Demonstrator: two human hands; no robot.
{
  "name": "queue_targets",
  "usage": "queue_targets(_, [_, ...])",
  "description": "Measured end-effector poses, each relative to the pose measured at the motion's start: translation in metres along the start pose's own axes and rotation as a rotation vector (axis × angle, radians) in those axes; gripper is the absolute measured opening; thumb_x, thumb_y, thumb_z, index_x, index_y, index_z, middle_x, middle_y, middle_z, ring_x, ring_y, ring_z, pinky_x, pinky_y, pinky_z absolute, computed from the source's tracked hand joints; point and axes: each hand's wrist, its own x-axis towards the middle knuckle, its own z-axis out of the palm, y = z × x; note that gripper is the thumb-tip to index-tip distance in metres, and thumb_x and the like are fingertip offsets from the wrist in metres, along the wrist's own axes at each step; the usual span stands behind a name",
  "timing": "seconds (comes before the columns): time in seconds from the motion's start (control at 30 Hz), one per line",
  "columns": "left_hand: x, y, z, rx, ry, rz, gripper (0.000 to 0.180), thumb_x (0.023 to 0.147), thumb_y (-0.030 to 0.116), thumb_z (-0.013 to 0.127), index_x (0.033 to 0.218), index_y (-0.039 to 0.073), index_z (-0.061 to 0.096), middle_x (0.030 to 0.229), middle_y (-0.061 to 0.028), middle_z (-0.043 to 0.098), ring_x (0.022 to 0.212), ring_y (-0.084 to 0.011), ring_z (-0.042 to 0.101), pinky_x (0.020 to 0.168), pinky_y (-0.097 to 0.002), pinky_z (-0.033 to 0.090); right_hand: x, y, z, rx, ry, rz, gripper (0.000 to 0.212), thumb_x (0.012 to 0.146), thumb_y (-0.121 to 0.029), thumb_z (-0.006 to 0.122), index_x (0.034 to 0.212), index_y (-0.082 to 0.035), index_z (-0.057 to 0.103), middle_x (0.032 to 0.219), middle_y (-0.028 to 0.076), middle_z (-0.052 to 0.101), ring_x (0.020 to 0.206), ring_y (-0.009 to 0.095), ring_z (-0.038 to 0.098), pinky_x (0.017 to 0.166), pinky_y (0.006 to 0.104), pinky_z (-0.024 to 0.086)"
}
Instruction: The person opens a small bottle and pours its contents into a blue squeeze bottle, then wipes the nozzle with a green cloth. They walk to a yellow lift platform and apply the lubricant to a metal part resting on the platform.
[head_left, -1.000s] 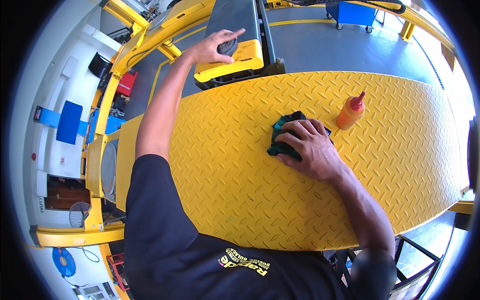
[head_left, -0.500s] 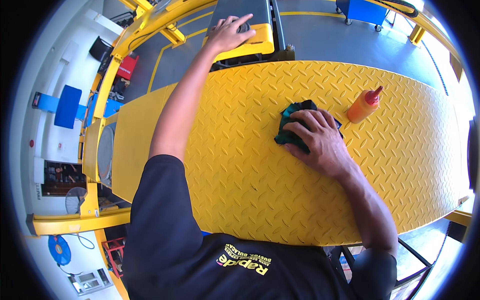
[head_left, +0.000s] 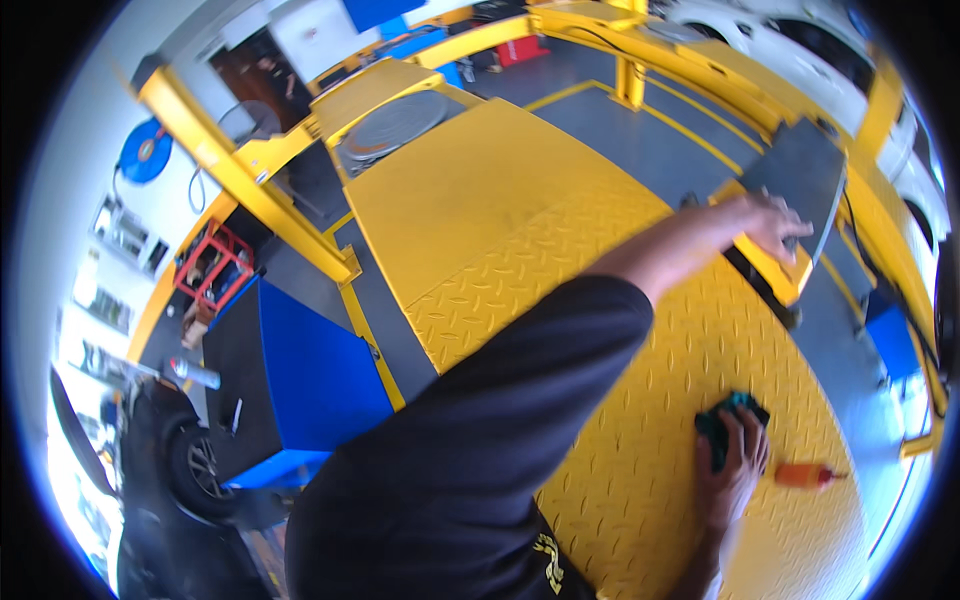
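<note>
My right hand (head_left: 735,465) presses a crumpled dark green and black cloth (head_left: 714,428) onto the yellow diamond-tread plate (head_left: 640,450), its fingers curled over it. Beside that hand, an orange squeeze bottle (head_left: 798,474) with a red nozzle tip is on the plate. My left arm reaches across to the far side. There my left hand (head_left: 768,226) rests on the yellow end piece (head_left: 778,272) of a dark-topped beam, fingers stretched out and somewhat blurred. Whether anything lies under its palm is hidden.
A round metal turntable (head_left: 398,127) sits in the platform's left part. Yellow posts and rails (head_left: 245,165) frame the area. To the left stand a blue cabinet (head_left: 320,370) with a dark top, a red rack (head_left: 213,265) and a wheel (head_left: 197,468). White cars are beyond the far right rail.
My view has swung left, so the platform and both hands appear farther right and rotated. The left hand stays at the yellow end piece, and the right stays on the cloth beside the bottle.
</note>
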Motion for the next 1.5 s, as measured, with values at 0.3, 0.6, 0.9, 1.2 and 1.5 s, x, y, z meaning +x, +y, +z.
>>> queue_targets(0.3, [0.028, 0.080, 0.031, 0.196, 0.387, -1.025, 0.085, 0.100, 0.057, 0.064, 0.159, -0.005, 0.059, 0.159, -0.0261, 0.054, 0.150, -0.0494, 0.044, 0.122, -0.0707, 0.034, 0.007, -0.007, 0.001, -0.016, -0.051, 0.020, 0.048, 0.092, -0.019, 0.082, 0.137, -0.008, 0.073, 0.149, 0.018, 0.065, 0.140, 0.044, 0.057, 0.125, 0.0589, 0.038])
queue_targets(0.6, [0.010, 0.007, 0.026, -0.105, 0.023, -0.064, 0.087, 0.089, 0.074, 0.077, 0.164, 0.033, 0.061, 0.182, -0.0205, 0.037, 0.171, -0.0497, 0.025, 0.137, -0.0647, 0.028, 0.009, -0.005, -0.010, 0.019, 0.011, 0.069, 0.049, 0.090, -0.026, 0.090, 0.136, -0.015, 0.076, 0.147, 0.011, 0.068, 0.140, 0.040, 0.059, 0.122, 0.0549, 0.044])
queue_targets(0.9, [0.034, 0.042, -0.027, 0.252, -0.209, -0.847, 0.108, 0.107, 0.092, 0.028, 0.164, 0.005, 0.056, 0.171, -0.0272, 0.052, 0.157, -0.0415, 0.054, 0.125, -0.0582, 0.048, 0.006, -0.003, -0.012, 0.086, -0.031, -0.018, 0.046, 0.098, -0.035, 0.084, 0.139, -0.017, 0.073, 0.150, 0.010, 0.065, 0.145, 0.037, 0.057, 0.127, 0.0555, 0.040])
queue_targets(1.2, [0.026, 0.037, -0.088, 0.364, -0.654, -0.234, 0.128, 0.081, 0.096, 0.073, 0.183, 0.036, 0.025, 0.189, -0.0164, 0.020, 0.170, -0.0403, 0.035, 0.135, -0.0615, 0.038, 0.001, 0.008, -0.019, 0.132, -0.036, -0.018, 0.043, 0.103, -0.038, 0.080, 0.139, -0.014, 0.073, 0.148, 0.010, 0.065, 0.147, 0.033, 0.056, 0.128, 0.0537, 0.038])
queue_targets(1.5, [-0.010, 0.026, -0.091, 0.193, -0.398, -0.053, 0.104, 0.075, 0.057, 0.098, 0.166, 0.032, 0.055, 0.148, -0.0175, 0.061, 0.142, -0.0394, 0.063, 0.119, -0.0505, 0.054, -0.001, 0.015, -0.010, 0.139, 0.005, -0.049, 0.043, 0.102, -0.040, 0.078, 0.136, -0.014, 0.074, 0.142, 0.010, 0.065, 0.143, 0.032, 0.057, 0.128, 0.0547, 0.037])
